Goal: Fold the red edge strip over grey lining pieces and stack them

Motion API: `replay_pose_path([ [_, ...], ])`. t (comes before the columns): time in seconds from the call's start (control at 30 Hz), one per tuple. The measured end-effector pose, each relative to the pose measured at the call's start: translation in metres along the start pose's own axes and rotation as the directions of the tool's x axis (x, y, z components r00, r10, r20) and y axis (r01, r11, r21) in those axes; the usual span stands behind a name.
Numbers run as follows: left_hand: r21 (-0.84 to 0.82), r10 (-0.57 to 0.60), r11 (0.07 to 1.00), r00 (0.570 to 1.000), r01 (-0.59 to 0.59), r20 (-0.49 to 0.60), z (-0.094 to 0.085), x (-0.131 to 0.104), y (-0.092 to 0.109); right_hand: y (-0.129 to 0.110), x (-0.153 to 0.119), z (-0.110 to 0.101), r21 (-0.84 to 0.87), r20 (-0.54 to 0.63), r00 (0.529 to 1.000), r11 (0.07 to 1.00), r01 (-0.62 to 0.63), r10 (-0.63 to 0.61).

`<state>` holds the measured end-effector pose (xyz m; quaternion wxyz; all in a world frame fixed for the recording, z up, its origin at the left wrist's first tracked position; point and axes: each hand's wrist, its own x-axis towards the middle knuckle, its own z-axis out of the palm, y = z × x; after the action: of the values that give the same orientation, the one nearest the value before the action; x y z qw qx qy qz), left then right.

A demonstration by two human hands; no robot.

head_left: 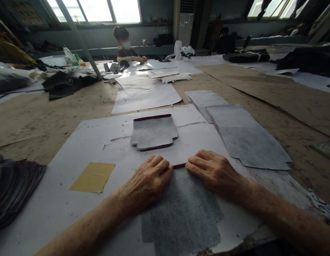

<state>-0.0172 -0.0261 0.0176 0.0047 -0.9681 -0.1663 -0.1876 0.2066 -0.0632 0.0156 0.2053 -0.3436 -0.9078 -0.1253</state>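
A grey fabric piece (pixel 186 213) with notched lower corners lies flat before me, a narrow dark red strip along its far edge. My left hand (pixel 149 177) has its fingers closed on the left end of that edge. At the right end, my right hand (pixel 216 174) pinches the same edge, its thumb hidden. A short stretch of the red strip shows between the two hands. Just beyond them lies a small stack of similar grey pieces (pixel 154 132) with dark red edges. To the left is a yellowish square sheet (pixel 92 177).
White paper (pixel 74 149) covers the table under the work. Stacks of larger grey pieces (pixel 247 137) lie to the right, and a fanned dark stack (pixel 15 188) at the left edge. A slanted pole (pixel 79 39) rises from the table. A person (pixel 127 49) sits across the table.
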Motion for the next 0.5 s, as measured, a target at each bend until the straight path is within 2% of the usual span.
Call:
replay_pose_path([
  [0.17, 0.006, 0.013, 1.000, 0.999, -0.013, -0.035, 0.002, 0.000, 0.000, 0.009, -0.006, -0.005, 0.002, 0.048, 0.992, 0.993, 0.116, -0.116],
  [0.3, -0.007, 0.005, 1.000, 0.998, -0.005, -0.069, 0.003, 0.000, 0.001, 0.023, -0.015, -0.010, 0.069, 0.050, 0.991, 0.991, 0.119, -0.123],
  [0.4, -0.012, 0.001, 1.000, 0.996, -0.002, -0.093, 0.003, 0.000, 0.001, 0.031, -0.023, -0.012, 0.083, 0.037, 0.998, 0.996, 0.038, -0.041],
  [0.5, -0.019, 0.004, 1.000, 0.995, -0.006, -0.103, 0.004, 0.001, 0.000, 0.029, -0.025, -0.011, 0.050, -0.068, 0.984, 0.985, -0.162, 0.166],
])
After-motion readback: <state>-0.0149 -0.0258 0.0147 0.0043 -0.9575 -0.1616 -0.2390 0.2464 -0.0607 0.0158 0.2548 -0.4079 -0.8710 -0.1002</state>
